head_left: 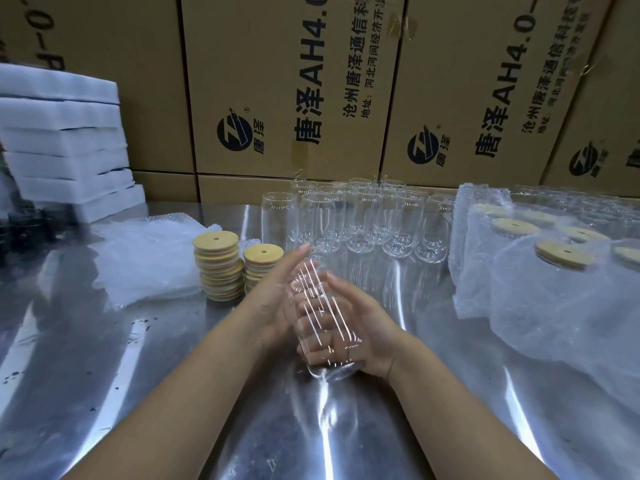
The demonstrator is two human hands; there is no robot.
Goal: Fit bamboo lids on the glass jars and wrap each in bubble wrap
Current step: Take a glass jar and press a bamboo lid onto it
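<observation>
You hold one unlidded jar (323, 320) between both hands, its long axis running from base at 6 o'clock to mouth at 12. Your right hand (369, 329) curls around it; your left hand (277, 299) presses it, fingers straight. The lids (217, 266) are stacked at 10 o'clock, nearer your left.

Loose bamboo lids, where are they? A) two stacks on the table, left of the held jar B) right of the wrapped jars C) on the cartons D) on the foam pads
A: the bamboo lids stand in two stacks on the table, just left of the jar held between the left hand and right hand.
</observation>
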